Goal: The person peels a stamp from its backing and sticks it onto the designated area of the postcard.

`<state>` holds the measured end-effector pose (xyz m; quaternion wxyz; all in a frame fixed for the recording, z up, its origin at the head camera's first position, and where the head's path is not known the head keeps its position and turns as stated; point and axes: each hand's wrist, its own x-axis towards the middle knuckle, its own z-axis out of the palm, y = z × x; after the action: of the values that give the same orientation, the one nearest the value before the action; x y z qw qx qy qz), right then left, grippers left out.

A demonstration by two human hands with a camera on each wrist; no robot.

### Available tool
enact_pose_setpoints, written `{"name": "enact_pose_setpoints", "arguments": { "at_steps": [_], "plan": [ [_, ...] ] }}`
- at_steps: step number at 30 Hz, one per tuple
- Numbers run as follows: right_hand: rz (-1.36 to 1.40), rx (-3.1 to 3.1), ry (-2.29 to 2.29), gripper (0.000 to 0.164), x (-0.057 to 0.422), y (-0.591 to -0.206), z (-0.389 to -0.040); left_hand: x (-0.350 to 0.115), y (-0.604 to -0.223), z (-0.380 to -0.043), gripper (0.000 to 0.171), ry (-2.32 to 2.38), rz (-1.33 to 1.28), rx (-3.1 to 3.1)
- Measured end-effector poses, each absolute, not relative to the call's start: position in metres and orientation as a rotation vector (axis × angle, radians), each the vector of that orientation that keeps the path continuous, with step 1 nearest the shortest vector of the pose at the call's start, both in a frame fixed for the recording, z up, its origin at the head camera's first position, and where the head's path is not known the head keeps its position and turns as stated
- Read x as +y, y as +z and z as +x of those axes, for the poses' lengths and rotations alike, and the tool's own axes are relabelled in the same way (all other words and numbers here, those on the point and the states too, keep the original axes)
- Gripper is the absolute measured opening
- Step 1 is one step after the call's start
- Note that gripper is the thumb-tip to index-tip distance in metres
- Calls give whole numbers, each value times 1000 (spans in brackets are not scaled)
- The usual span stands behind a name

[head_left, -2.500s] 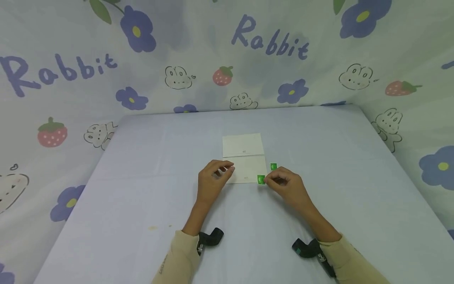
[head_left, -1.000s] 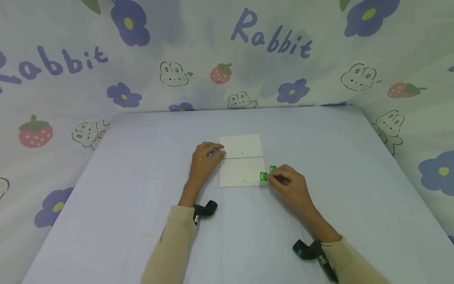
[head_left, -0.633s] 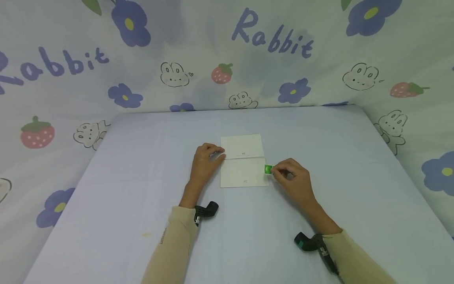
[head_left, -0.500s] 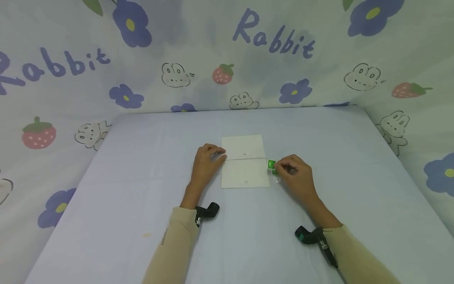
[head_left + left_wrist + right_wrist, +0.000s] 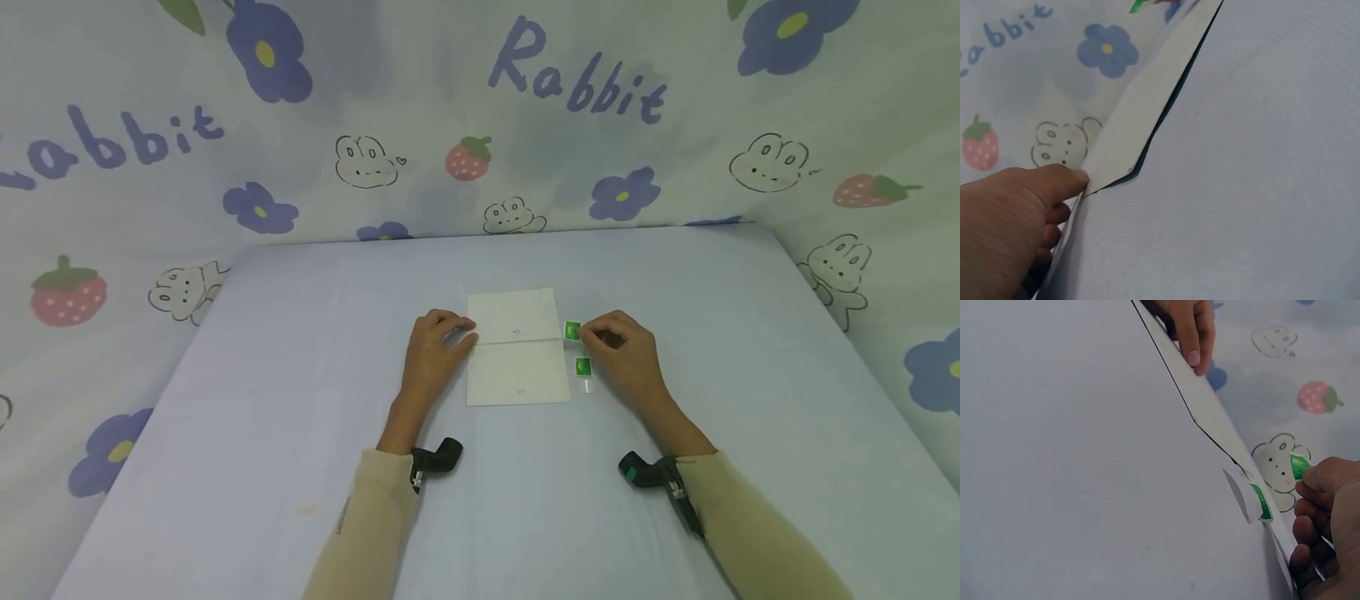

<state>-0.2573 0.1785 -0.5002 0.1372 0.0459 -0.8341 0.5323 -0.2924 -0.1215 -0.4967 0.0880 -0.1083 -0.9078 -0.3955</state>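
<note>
Green sticker is just right of the folded card, near the crease.

Head: right hand pinches it by its right edge, thumb to forefinger. Second sticker lies on the table, nearer, just right of the card's near half; clear tab at its near side. Left hand: thumb and forefinger tips slightly apart, on the card's left edge by the crease; reads as a press, not a pinch.

Left wrist: digit tip at the card's edge, other fingers curled below, contact partly hidden.

Right wrist: pinched sticker sits tilted, remaining fingers folded in; table clearance unclear.

Handling, my take: light pinch, rim only, so it doesn't curl or snag the card. Left tips should pin the crease lightly against sliding.
</note>
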Motion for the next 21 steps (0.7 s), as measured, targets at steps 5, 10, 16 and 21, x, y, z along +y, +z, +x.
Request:
{"name": "enact_pose_setpoints", "arguments": {
  "at_steps": [5, 10, 16, 21],
  "plan": [
    [144, -2434, 1506, 14, 179, -502, -266, -121, -500, -291, 18, -1185, -325, -2701],
    [151, -2441, 1475, 11, 178, -504, -278, -120, -501, -291, 17, -1182, -332, -2699],
    [173, -2437, 1496, 13, 173, -504, -292, -122, -498, -293, 17, -1154, -320, -2709],
    [178, -2441, 1482, 12, 173, -504, -302, -121, -498, -293, 18, -1160, -308, -2720]
  ]
}}
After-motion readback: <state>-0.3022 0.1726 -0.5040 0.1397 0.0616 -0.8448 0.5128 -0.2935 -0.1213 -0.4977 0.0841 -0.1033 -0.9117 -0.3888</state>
